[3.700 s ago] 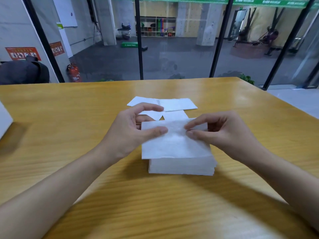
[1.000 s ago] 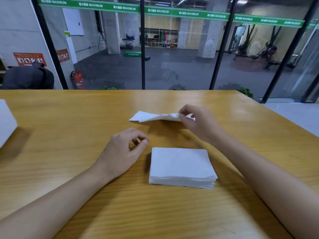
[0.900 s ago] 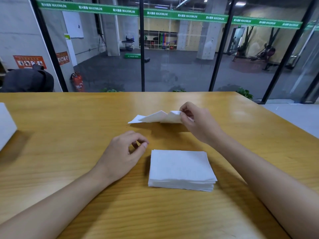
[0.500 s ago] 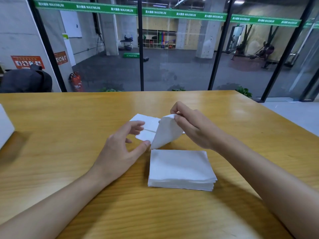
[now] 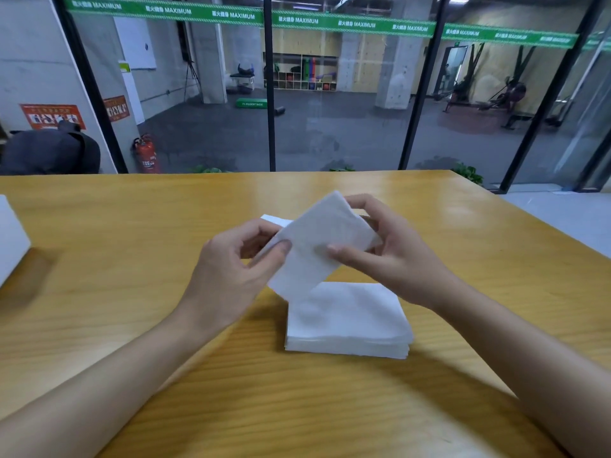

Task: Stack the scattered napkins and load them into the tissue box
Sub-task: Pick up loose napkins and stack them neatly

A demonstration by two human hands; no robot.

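A single white napkin is held tilted in the air above the table's middle. My left hand pinches its left edge and my right hand pinches its right side. Just below and toward me lies a neat stack of white napkins on the wooden table. Behind the held napkin, a corner of another loose napkin shows on the table. A white box sits at the far left edge, mostly cut off.
The table's far edge meets a glass wall with black posts. A dark backpack sits beyond the table at the far left. The table's right corner ends near the floor at the right.
My right hand lifted a loose napkin from the far pile and carried it toward me. My left hand rose from the table and took hold of the napkin's left edge.
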